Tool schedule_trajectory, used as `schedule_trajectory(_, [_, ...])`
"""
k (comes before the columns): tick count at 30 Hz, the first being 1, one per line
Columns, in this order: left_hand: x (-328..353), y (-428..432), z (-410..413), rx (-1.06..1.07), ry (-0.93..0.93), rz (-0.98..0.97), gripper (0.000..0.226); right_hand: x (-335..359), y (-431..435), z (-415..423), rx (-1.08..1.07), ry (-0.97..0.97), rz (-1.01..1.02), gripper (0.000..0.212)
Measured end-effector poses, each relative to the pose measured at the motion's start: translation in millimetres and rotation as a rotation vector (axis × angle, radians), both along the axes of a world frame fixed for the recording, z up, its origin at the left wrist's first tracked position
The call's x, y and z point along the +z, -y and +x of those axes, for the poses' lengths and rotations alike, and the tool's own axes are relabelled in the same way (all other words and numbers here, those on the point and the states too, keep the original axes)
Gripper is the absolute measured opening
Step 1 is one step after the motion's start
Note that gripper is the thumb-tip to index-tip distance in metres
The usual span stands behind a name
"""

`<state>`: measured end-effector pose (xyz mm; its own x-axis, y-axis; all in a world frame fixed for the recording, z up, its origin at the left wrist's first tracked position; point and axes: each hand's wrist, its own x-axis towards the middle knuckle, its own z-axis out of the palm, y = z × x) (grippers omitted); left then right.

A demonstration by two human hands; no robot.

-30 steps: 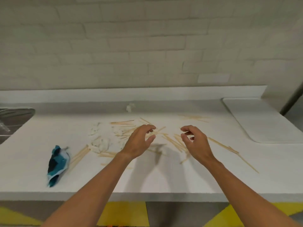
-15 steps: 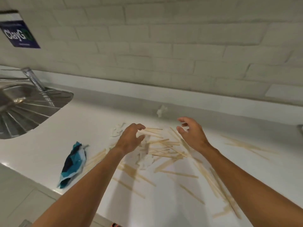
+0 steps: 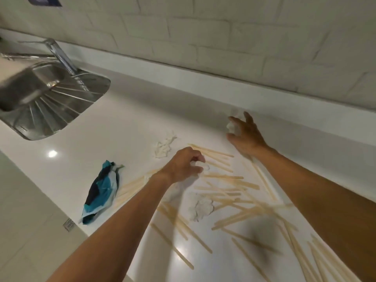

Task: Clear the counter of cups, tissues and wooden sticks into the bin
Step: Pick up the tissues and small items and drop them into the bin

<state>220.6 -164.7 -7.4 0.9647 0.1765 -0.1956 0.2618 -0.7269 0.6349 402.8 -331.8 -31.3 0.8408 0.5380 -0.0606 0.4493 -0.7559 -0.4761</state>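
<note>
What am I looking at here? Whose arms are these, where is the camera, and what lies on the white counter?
There is no machine here: these are a person's two bare arms. The camera sits on the person's head and looks forward and down at the hands. The left hand grips a crumpled tissue. The right hand has its fingers round a second tissue by the back wall; whether it grips it yet is unclear. On the counter lie many wooden sticks, loose tissues and a crushed blue-and-white item, perhaps a cup. A steel sink is at the left.
</note>
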Motion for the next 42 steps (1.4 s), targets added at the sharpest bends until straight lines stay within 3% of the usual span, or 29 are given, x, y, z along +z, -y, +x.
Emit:
schedule_trajectory(5, [-3,-4,0,0.051,0.074,-0.087,0.010,-11,-5,-4,0.057,0.088,0.107,0.016])
schedule_trajectory(8, [1,-4,-3,0.095,0.130,-0.160,0.004,-2,5,-22,0.025,0.039,0.192,0.025])
schedule_trajectory(13, [16,-3,-16,0.108,0.206,-0.203,0.008,23,30,-57,-0.071,-0.066,0.332,0.004])
schedule_trajectory(27, [63,52,-92,-0.070,0.315,-0.260,0.013,85,140,-214,-0.262,0.066,0.515,0.021])
schedule_trajectory(42, [45,290,-171,-0.620,0.216,-0.356,0.011,72,365,-430,-0.857,0.196,0.521,0.010])
